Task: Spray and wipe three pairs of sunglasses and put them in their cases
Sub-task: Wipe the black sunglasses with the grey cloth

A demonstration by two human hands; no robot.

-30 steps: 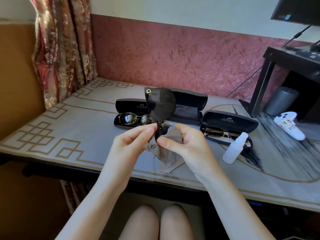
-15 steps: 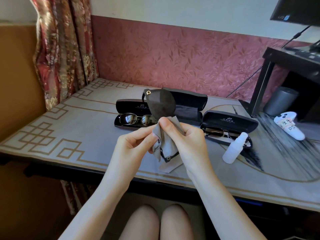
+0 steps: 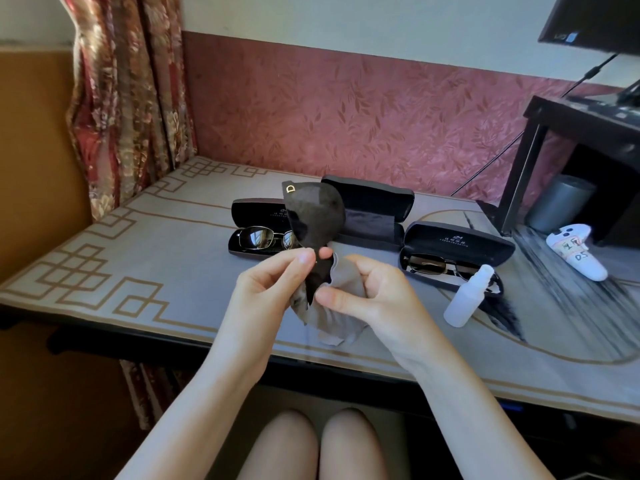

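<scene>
Red leaf-patterned wall (image 3: 346, 116) and a flowered curtain (image 3: 128, 98) were seen behind a table (image 3: 104, 271) laid with a knot-bordered cover. Three open cases were ranged along it.

In the left case (image 3: 254, 211) a metal-framed pair (image 3: 263, 237) was lying, and in the right case (image 3: 457, 240) a second pair (image 3: 436, 265). Both were judged to be dealt with already, though their cleanness could not be told from this view. The middle case (image 3: 370, 209) was empty, its lid raised.

The dark sunglasses (image 3: 315, 213) were held upright over the near part of the table, in front of the cases, with one lens uppermost. They were pinched near the bridge between thumb and forefinger of the left hand (image 3: 266, 292). The right hand (image 3: 374, 296) was curled round a grey cloth (image 3: 339, 306), its thumb laid close against the lower lens, which was largely hidden.

The spray bottle (image 3: 467, 299) was set just in front of the right case and was touched by neither hand. A white controller (image 3: 575, 252) was lying further right.

The task was judged to be near its end — the wiping of the last pair was in hand, with the spraying apparently over. Left to be done were the finishing of the lenses and the laying of the pair in the middle case. All three lids were up — whether shutting was wanted was not stated.
</scene>
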